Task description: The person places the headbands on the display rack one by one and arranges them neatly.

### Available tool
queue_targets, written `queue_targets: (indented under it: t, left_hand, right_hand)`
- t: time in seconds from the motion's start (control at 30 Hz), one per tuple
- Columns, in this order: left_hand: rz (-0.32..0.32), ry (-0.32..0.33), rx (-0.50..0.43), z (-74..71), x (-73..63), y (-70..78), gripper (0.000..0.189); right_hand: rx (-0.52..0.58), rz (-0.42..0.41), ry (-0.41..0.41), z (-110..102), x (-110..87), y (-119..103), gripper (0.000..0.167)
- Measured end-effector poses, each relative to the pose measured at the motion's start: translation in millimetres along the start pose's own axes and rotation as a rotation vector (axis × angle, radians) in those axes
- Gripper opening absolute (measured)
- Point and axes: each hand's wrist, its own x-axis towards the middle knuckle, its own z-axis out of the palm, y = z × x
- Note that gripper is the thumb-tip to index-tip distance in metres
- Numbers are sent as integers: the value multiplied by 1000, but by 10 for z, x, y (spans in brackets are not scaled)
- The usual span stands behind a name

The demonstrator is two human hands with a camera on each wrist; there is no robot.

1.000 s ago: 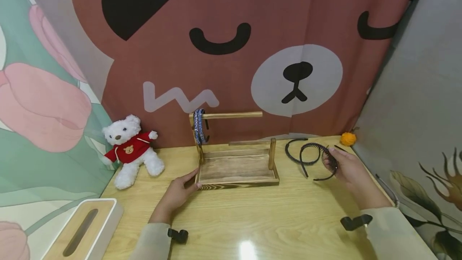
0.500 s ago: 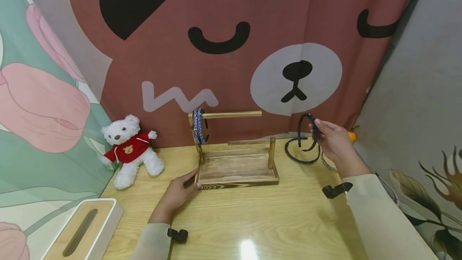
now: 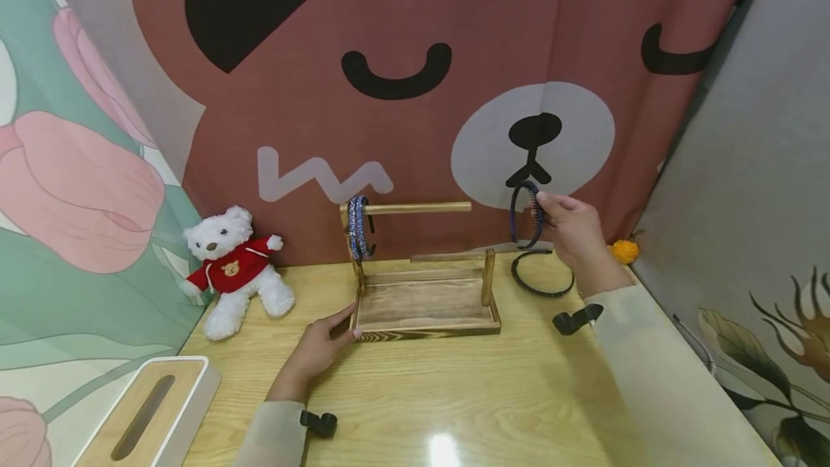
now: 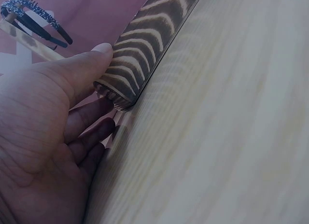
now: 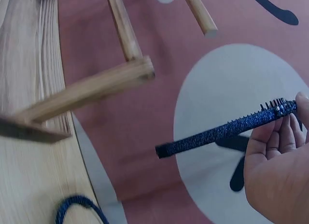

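Observation:
My right hand (image 3: 573, 236) pinches a dark blue beaded headband (image 3: 514, 215) with small comb teeth, raised right of the wooden headband rack (image 3: 428, 330). In the right wrist view the held headband (image 5: 212, 134) points its free end towards the rack's bars. My left hand (image 3: 318, 344) holds the rack's front left corner, thumb on the front edge (image 4: 140, 50) and fingers along the side. Glittery blue headbands (image 3: 357, 229) hang at the left end of the rack's upper bar (image 3: 421, 207). Another dark headband (image 3: 541, 294) lies on the table below the right hand.
A white teddy bear (image 3: 236, 272) in a red hoodie sits at the left against the wall. A tissue box (image 3: 149, 409) with a wooden top stands at the front left. An orange ball-shaped thing (image 3: 625, 251) lies in the back right corner.
My right hand has lifted a headband off the table and carried it up and left towards the rack, leaving another lying there. My left hand has stayed at the rack's corner.

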Motion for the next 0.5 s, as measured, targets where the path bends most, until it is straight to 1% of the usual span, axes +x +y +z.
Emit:
queue_targets:
  t: [0.13, 0.27, 0.37, 0.5]
  left_hand:
    - [-5, 3, 1, 2, 2, -6, 63]
    - [-7, 4, -10, 0, 2, -10, 63]
    - [-9, -3, -19, 3, 4, -6, 63]
    - [3, -5, -13, 8, 7, 5, 63]
  right_hand:
    - [-32, -7, 3, 222, 18, 89, 16]
    - [-55, -8, 11, 496, 29, 211, 27]
    - [-53, -2, 24, 706, 30, 314, 34]
    - [-81, -10, 30, 996, -3, 453, 35]
